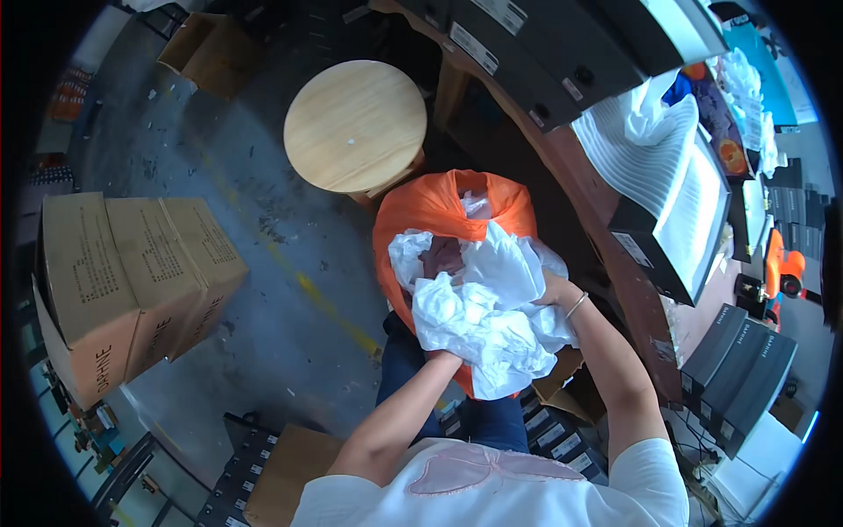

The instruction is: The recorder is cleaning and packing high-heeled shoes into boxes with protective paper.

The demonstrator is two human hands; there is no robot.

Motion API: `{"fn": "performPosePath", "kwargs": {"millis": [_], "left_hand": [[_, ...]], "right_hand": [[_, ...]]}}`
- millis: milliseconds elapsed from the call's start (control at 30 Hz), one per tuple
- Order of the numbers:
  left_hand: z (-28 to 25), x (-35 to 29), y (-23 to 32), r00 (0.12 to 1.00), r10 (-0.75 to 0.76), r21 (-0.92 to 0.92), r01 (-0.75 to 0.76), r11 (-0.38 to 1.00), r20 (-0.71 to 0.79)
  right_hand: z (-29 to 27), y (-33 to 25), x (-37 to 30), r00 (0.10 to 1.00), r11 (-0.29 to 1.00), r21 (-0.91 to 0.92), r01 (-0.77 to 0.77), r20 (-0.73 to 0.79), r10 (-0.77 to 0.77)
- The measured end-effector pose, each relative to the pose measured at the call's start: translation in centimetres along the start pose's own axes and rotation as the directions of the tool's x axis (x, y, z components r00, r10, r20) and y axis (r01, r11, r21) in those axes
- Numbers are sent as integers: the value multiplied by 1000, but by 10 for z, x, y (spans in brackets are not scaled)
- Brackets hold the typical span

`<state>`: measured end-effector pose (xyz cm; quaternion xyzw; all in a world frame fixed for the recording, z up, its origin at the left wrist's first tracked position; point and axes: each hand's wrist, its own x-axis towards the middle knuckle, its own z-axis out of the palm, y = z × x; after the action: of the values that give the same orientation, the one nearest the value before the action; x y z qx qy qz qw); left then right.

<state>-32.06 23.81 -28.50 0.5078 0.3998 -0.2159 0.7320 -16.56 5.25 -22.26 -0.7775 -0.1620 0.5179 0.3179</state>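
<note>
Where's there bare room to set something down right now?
The round wooden stool is bare on top but for a white fleck. The floor between the cardboard cartons at left and the orange bag is open, though specked. The table at right is crowded with dark boxes and ribbed white wrapping.

1 round wooden stool [356,123] | brown cartons [140,290] at left | dark boxes [544,57] on table [639,294]
</note>
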Motion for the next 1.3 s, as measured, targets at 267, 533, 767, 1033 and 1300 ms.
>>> {"fn": "performPosePath", "kwargs": {"millis": [267, 533, 767, 1033, 1300], "left_hand": [[17, -91, 51, 992, 65, 25, -68, 997, 105], [30, -173, 79, 970, 123, -17, -122, 992, 210], [38, -212, 95, 937, 258, -43, -256, 966, 236], [4, -232, 128, 868, 436, -28, -443, 896, 237], [-113, -205, 223, 802, 561, -8, -572, 820, 207]], "right_hand": [[0, -37, -71, 998, 998, 65, -8, -68, 12], [-27, -124, -157, 978, 986, 11, -167, -122, 167], [-18, -176, -233, 966, 986, -38, -165, -209, 153], [-16, -257, -241, 966, 989, -150, 11, -253, -50], [-32, -393, -154, 954, 954, -237, 182, -191, -230]]}}
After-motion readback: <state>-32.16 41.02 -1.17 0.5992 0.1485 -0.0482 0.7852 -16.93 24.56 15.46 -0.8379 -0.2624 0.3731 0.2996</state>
